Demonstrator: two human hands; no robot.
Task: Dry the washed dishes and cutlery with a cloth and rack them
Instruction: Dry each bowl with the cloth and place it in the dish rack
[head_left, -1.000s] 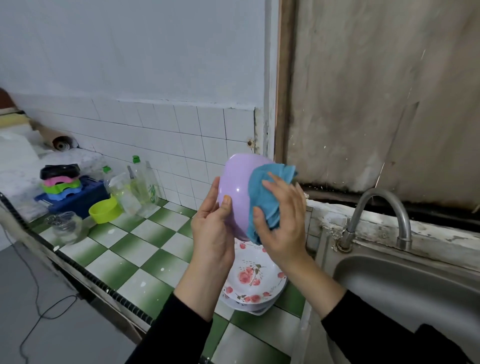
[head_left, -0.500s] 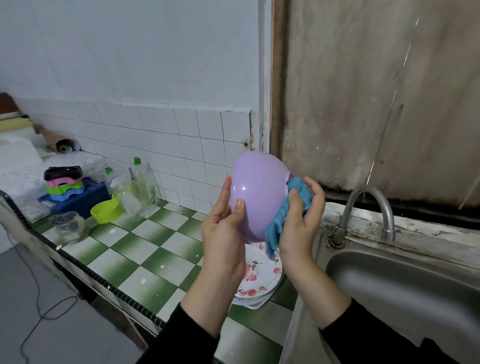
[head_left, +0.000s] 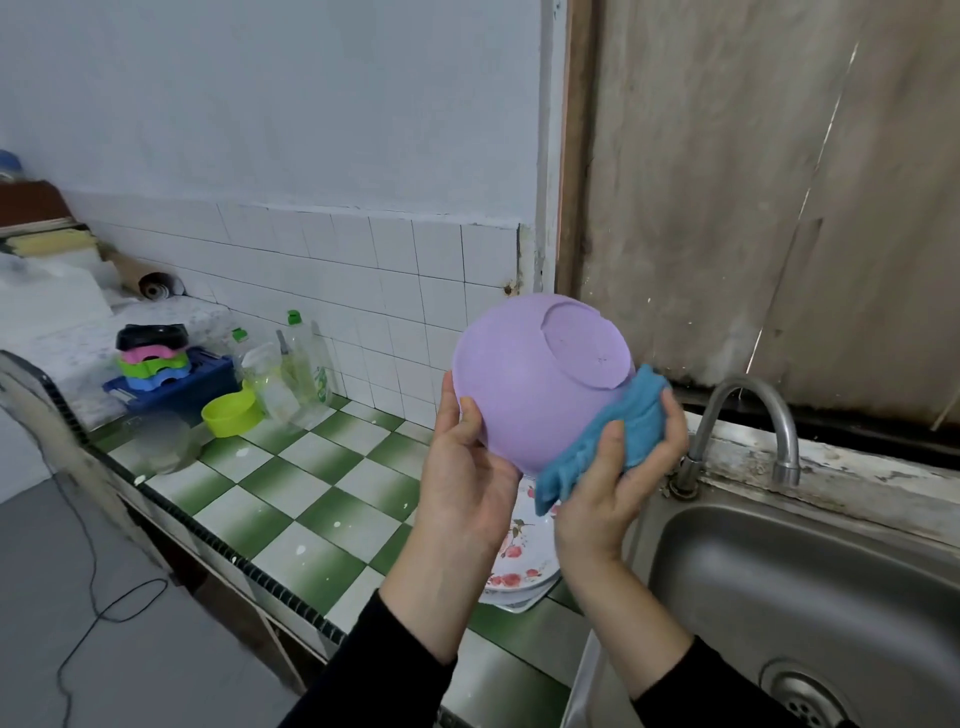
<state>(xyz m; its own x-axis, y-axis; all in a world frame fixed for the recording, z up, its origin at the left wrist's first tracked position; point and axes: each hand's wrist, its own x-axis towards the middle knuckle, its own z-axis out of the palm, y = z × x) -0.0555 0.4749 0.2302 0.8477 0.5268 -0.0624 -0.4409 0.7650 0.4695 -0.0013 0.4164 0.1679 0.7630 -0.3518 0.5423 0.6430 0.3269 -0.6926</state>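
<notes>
I hold a lilac plastic bowl (head_left: 524, 384) in the air above the counter, its underside and foot ring turned towards me. My left hand (head_left: 465, 483) grips its lower left rim, thumb on the outside. My right hand (head_left: 618, 478) grips a blue cloth (head_left: 613, 436) and presses it against the bowl's lower right side. Below the hands lies a stack of white plates with red flowers (head_left: 522, 556), partly hidden by my wrists. A blue rack (head_left: 176, 384) at the far left carries stacked coloured bowls (head_left: 150, 358).
A steel sink (head_left: 810, 587) with a curved tap (head_left: 748, 421) fills the right. On the green and white tiled counter (head_left: 291, 488) stand a lime bowl (head_left: 231, 413), clear bottles (head_left: 296, 369) and a glass jar (head_left: 161, 441). A cable lies on the grey floor at left.
The bowl has turned so its base faces me. The cloth and my right hand have slid from the bowl's front to its lower right side.
</notes>
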